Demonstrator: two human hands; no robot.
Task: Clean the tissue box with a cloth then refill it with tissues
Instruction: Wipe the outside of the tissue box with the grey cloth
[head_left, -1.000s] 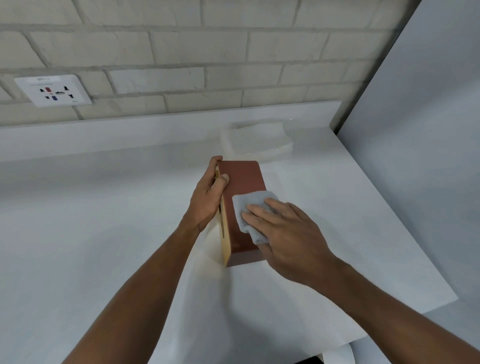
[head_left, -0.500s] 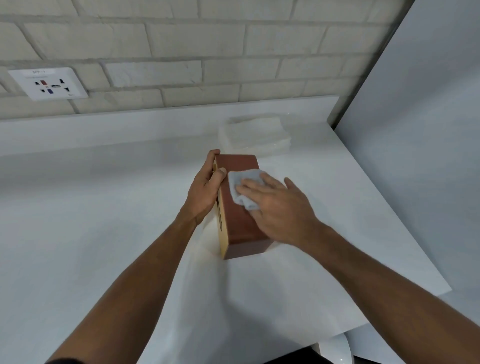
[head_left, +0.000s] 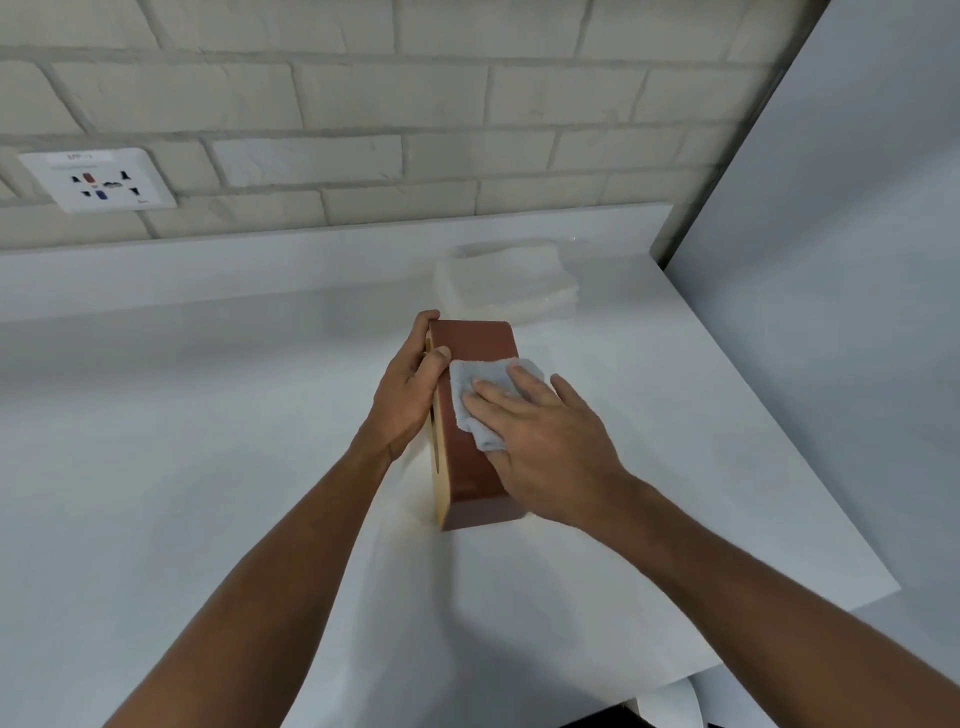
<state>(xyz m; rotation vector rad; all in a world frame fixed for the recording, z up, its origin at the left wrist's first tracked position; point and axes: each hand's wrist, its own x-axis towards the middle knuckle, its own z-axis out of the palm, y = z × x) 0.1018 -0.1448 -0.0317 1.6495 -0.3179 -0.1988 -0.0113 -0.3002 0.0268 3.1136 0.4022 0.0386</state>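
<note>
Left hand (head_left: 410, 395) grips brown box (head_left: 478, 467) on its side; right hand (head_left: 545, 431), fingers flat, presses grey cloth (head_left: 475, 400) onto box top, on white counter (head_left: 208, 467).

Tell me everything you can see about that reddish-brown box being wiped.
The box is a long rectangular block, reddish-brown on top, with a pale, wood-like left side bearing a dark slot. It stands on a white sheet, its long axis running away from the camera. The left hand grips its far left edge; the right hand presses a grey cloth on its top.

Bare left hand (head_left: 410, 395) (right hand (head_left: 550, 447) likewise)
</note>
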